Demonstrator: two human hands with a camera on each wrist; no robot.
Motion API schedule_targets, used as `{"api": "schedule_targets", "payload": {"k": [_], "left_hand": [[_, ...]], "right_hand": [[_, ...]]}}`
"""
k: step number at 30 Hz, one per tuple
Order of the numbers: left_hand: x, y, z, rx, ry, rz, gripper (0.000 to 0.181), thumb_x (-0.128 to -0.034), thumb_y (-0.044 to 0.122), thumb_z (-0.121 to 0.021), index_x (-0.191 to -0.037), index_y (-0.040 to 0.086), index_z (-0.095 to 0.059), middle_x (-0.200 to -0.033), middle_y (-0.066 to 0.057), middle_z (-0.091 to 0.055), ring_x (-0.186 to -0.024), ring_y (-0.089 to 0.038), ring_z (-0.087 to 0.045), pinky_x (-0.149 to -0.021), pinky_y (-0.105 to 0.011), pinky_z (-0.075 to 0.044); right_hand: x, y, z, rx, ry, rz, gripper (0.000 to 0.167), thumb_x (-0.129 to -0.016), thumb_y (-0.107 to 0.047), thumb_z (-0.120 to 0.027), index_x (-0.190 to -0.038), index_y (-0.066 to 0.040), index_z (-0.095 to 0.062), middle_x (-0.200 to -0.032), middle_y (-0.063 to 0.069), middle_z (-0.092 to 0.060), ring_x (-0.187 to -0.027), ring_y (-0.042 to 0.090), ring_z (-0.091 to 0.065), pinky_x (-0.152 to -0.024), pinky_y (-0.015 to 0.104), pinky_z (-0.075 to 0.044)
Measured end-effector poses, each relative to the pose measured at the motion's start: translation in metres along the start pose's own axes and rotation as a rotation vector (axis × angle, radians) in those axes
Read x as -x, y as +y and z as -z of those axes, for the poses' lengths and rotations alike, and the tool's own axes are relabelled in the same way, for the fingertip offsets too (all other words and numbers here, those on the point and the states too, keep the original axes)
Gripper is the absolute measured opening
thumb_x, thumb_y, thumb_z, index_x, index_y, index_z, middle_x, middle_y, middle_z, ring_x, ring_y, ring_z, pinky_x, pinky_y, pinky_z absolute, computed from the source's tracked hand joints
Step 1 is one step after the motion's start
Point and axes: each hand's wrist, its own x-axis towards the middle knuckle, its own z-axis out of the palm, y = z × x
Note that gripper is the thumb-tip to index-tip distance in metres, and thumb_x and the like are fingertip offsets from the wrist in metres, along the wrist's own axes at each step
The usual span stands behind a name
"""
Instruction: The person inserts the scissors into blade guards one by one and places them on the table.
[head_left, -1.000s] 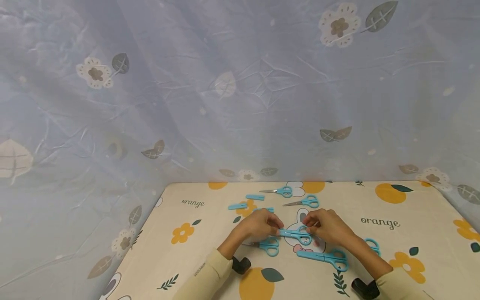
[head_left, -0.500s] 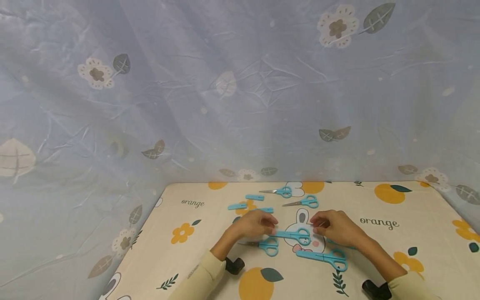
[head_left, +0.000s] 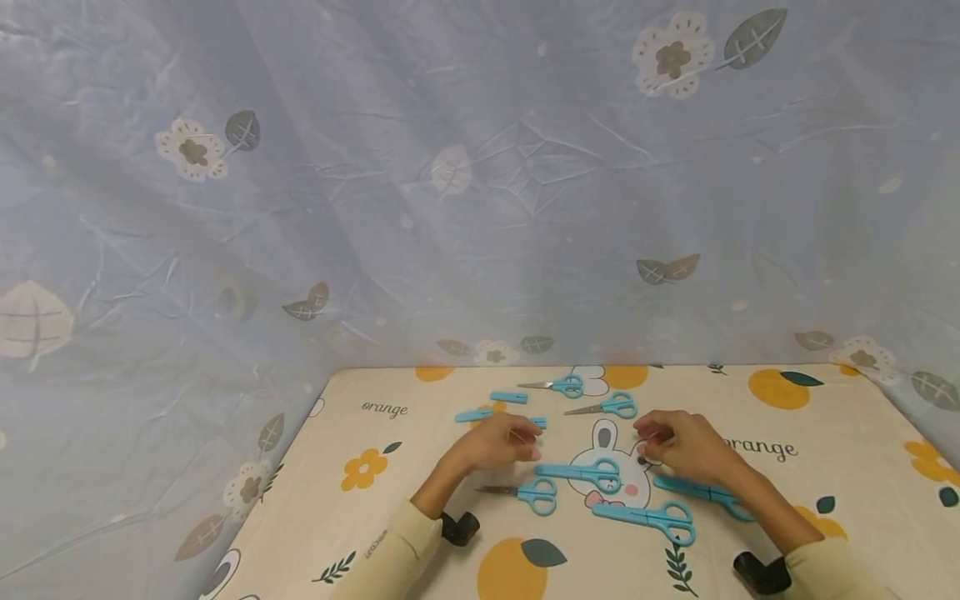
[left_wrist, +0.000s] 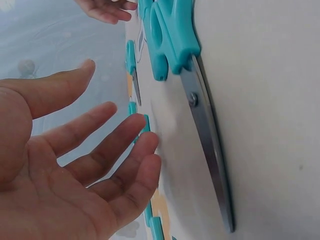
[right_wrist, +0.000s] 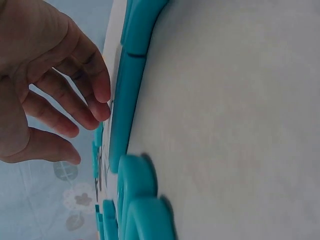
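Observation:
My left hand [head_left: 491, 443] hovers over the cloth with relaxed fingers and nothing in its grasp. Just right of it lie blue scissors with a capped blade [head_left: 558, 472]. Bare-bladed scissors [head_left: 528, 492] rest nearer me; their steel blade [left_wrist: 205, 130] fills the middle of the left wrist view. On the other side, my right hand [head_left: 688, 446] also holds nothing, its fingers loosely bent. Beneath its wrist are capped scissors [head_left: 678, 486], partly hidden by the arm. Another capped pair [head_left: 624, 512] lies between the hands, closer to me.
Two bare scissors, one farther back [head_left: 570, 385] and one nearer [head_left: 619, 405], lie beyond the hands. Loose blue caps are at the left: a back one [head_left: 508, 397], a left one [head_left: 472, 416], and one partly behind my left fingers [head_left: 538, 422]. A patterned curtain [head_left: 480, 208] rises behind the table.
Both hands were at the middle capped scissors; the right let go and moved right, then the left released them and drew left. Those scissors now lie on the cloth.

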Motion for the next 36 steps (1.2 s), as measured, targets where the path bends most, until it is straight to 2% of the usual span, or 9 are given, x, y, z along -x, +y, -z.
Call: {"api": "schedule_targets", "payload": {"k": [5, 13, 24, 30, 36], "left_hand": [[-0.001, -0.003, 0.003, 0.003, 0.056, 0.012, 0.042, -0.1007, 0.023, -0.076, -0.137, 0.003, -0.071, -0.131, -0.014, -0.075, -0.125, -0.033, -0.068, -0.106, -0.049, -0.055], [-0.006, -0.006, 0.008, -0.035, 0.117, -0.017, 0.045, -0.099, 0.021, -0.079, -0.137, 0.0, -0.07, -0.138, -0.018, -0.072, -0.129, -0.039, -0.066, -0.109, -0.054, -0.054], [-0.015, -0.013, 0.006, -0.077, 0.186, 0.06, 0.047, -0.0975, 0.024, -0.081, -0.139, 0.005, -0.069, -0.139, -0.017, -0.071, -0.131, -0.039, -0.065, -0.107, -0.055, -0.055], [-0.022, -0.017, 0.003, -0.088, 0.199, 0.079, 0.047, -0.0962, 0.02, -0.082, -0.139, 0.004, -0.07, -0.137, -0.019, -0.071, -0.129, -0.039, -0.067, -0.105, -0.053, -0.057], [-0.031, -0.019, 0.004, -0.119, 0.189, 0.087, 0.046, -0.0945, 0.016, -0.084, -0.137, 0.004, -0.071, -0.135, -0.018, -0.073, -0.127, -0.038, -0.068, -0.106, -0.051, -0.057]], "right_hand": [[-0.005, 0.005, 0.003, -0.001, 0.0, -0.037, 0.035, -0.096, -0.016, -0.079, -0.129, -0.005, -0.073, -0.121, 0.012, -0.077, -0.107, 0.031, -0.074, -0.091, 0.049, -0.062], [-0.019, 0.013, 0.01, 0.013, 0.007, -0.021, 0.046, -0.096, -0.021, -0.081, -0.135, 0.0, -0.069, -0.128, 0.02, -0.074, -0.115, 0.04, -0.072, -0.097, 0.057, -0.06], [-0.038, 0.025, 0.011, 0.045, 0.026, 0.024, 0.064, -0.094, -0.027, -0.083, -0.144, 0.005, -0.062, -0.135, 0.029, -0.07, -0.12, 0.048, -0.07, -0.098, 0.064, -0.057], [-0.05, 0.032, 0.012, 0.07, 0.014, 0.083, 0.067, -0.091, -0.027, -0.085, -0.143, 0.008, -0.062, -0.135, 0.031, -0.069, -0.118, 0.048, -0.07, -0.097, 0.065, -0.057], [-0.063, 0.031, 0.014, 0.069, -0.028, 0.086, 0.068, -0.088, -0.027, -0.087, -0.142, 0.007, -0.063, -0.134, 0.028, -0.071, -0.116, 0.046, -0.071, -0.096, 0.062, -0.058]]}}
